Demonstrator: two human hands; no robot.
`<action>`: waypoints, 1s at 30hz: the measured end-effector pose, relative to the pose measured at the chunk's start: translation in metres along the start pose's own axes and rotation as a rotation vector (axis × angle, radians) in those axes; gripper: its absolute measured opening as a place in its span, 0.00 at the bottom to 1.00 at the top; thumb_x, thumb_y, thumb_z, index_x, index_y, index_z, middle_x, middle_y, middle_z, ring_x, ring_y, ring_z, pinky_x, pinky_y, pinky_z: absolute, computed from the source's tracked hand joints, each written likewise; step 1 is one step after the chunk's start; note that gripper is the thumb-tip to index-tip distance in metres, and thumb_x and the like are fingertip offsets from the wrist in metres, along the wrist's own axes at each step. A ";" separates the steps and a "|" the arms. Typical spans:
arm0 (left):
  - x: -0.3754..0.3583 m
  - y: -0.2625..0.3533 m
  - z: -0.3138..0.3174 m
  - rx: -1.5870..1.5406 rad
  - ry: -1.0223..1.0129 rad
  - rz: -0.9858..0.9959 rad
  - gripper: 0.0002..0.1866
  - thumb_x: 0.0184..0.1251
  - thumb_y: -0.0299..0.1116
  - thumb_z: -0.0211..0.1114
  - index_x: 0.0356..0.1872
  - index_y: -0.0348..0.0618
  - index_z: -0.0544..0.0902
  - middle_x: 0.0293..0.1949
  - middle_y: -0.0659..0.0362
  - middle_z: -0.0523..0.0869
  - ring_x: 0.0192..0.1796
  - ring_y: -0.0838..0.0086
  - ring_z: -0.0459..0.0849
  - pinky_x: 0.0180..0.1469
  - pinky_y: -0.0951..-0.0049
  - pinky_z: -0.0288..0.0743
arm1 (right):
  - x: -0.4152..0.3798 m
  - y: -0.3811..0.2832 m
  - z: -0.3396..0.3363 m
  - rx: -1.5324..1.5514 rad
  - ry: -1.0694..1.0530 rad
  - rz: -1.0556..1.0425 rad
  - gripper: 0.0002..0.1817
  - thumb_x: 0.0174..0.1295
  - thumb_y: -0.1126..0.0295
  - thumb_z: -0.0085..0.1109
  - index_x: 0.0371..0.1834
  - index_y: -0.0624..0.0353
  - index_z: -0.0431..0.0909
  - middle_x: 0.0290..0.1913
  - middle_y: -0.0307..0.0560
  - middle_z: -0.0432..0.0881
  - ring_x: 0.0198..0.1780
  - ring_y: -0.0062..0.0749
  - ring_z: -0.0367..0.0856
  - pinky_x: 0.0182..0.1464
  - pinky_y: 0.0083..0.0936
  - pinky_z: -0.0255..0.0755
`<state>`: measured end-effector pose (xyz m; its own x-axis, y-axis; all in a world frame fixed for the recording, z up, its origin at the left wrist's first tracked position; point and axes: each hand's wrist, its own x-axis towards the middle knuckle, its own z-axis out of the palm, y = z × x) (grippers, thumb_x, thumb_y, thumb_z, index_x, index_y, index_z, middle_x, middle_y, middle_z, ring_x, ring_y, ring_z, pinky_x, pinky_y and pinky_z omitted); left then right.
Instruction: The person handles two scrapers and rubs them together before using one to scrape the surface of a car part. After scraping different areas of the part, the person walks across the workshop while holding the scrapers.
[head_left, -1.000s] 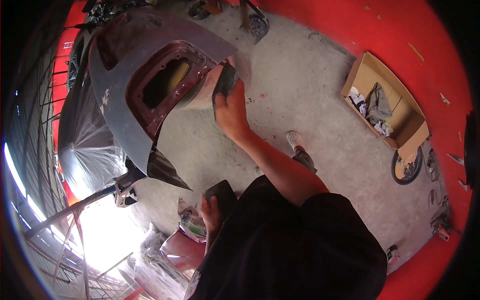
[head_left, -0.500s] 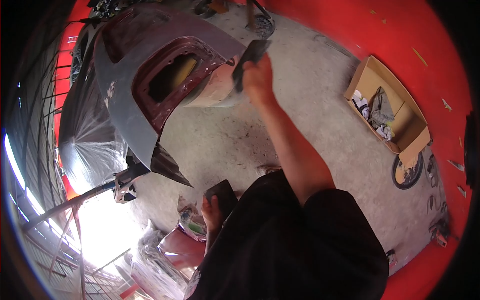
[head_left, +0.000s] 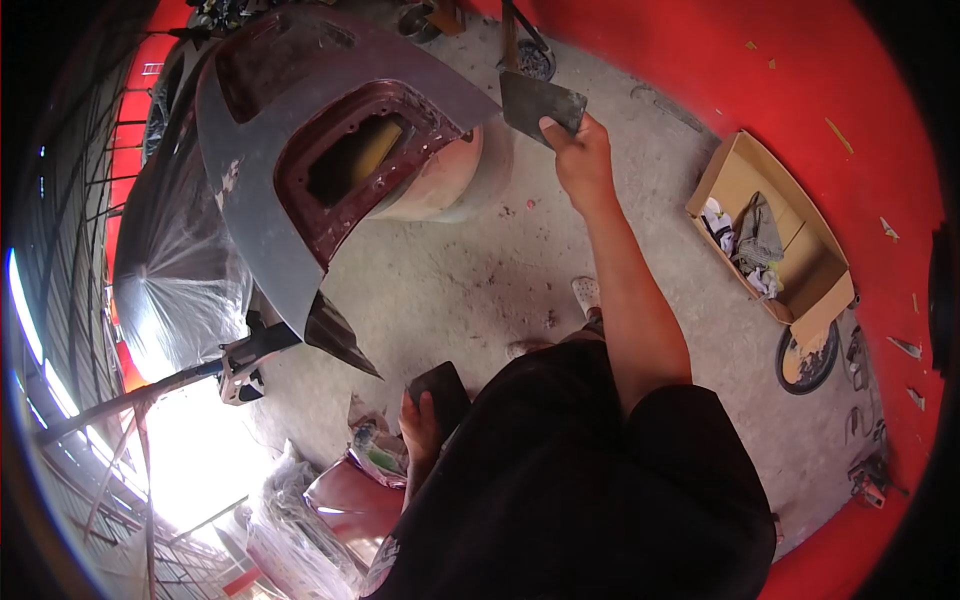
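Beside the curved grey-and-maroon car panel [head_left: 262,145], the right hand [head_left: 583,162] pinches a flat black rectangular plate [head_left: 538,103]; near the panel's pointed corner, the left hand [head_left: 419,424] grips a dark rectangular slab [head_left: 445,393]. A firm thumb should steady the plate.

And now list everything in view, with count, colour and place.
flat plate: 1, dark grey, in the right hand
flat board: 1, black, in the left hand
car panel: 1, grey and maroon, upper left
plastic sheeting: at least 2 pieces, clear, left and lower left
cardboard box: 1, brown, right
cloths: several, grey and white, inside the box
round dish: 1, black-rimmed, beside the box
wall: at least 1, red, top and right
floor: 1, grey, middle
small clutter: uncounted, mixed, around the edges
clothing: uncounted, black, bottom middle
hands: 2, bare, upper middle and lower middle
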<state>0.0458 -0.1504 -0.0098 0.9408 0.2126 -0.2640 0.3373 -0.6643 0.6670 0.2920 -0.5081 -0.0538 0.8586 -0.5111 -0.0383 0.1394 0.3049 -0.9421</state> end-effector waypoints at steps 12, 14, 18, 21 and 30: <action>0.005 -0.004 -0.002 -0.010 0.024 0.002 0.14 0.71 0.31 0.54 0.52 0.36 0.76 0.40 0.57 0.85 0.42 0.76 0.80 0.46 0.75 0.73 | 0.008 -0.007 0.006 -0.217 -0.024 -0.139 0.13 0.62 0.76 0.53 0.50 0.63 0.77 0.40 0.52 0.83 0.41 0.34 0.81 0.48 0.25 0.70; 0.004 -0.003 -0.001 -0.022 0.037 -0.007 0.14 0.71 0.31 0.54 0.52 0.35 0.76 0.40 0.57 0.85 0.42 0.76 0.80 0.46 0.74 0.73 | 0.006 -0.009 0.008 -0.217 0.004 -0.169 0.13 0.62 0.76 0.54 0.50 0.64 0.76 0.39 0.53 0.83 0.41 0.35 0.81 0.47 0.25 0.70; -0.001 -0.011 0.000 -0.018 0.142 0.062 0.12 0.68 0.33 0.55 0.44 0.35 0.77 0.34 0.48 0.85 0.37 0.63 0.84 0.40 0.66 0.75 | -0.005 -0.015 0.012 -0.358 0.022 -0.230 0.12 0.61 0.76 0.55 0.48 0.64 0.76 0.37 0.51 0.82 0.39 0.33 0.79 0.46 0.25 0.70; -0.008 -0.032 0.001 -0.049 0.188 0.039 0.11 0.68 0.33 0.55 0.44 0.35 0.77 0.34 0.48 0.85 0.37 0.61 0.84 0.40 0.65 0.75 | 0.007 0.002 0.008 -0.235 0.029 -0.241 0.10 0.61 0.75 0.55 0.46 0.63 0.77 0.35 0.50 0.81 0.36 0.31 0.78 0.44 0.24 0.70; -0.029 -0.059 -0.011 0.100 0.253 -0.115 0.12 0.66 0.35 0.56 0.40 0.35 0.76 0.32 0.44 0.83 0.37 0.54 0.84 0.39 0.61 0.74 | 0.049 -0.001 0.032 -0.324 -0.168 -0.152 0.13 0.61 0.75 0.56 0.48 0.64 0.77 0.35 0.52 0.82 0.37 0.30 0.78 0.44 0.24 0.70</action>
<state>-0.0009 -0.1093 -0.0337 0.8793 0.4541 -0.1432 0.4489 -0.6903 0.5674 0.3496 -0.5078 -0.0437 0.9127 -0.3839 0.1399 0.1319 -0.0472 -0.9901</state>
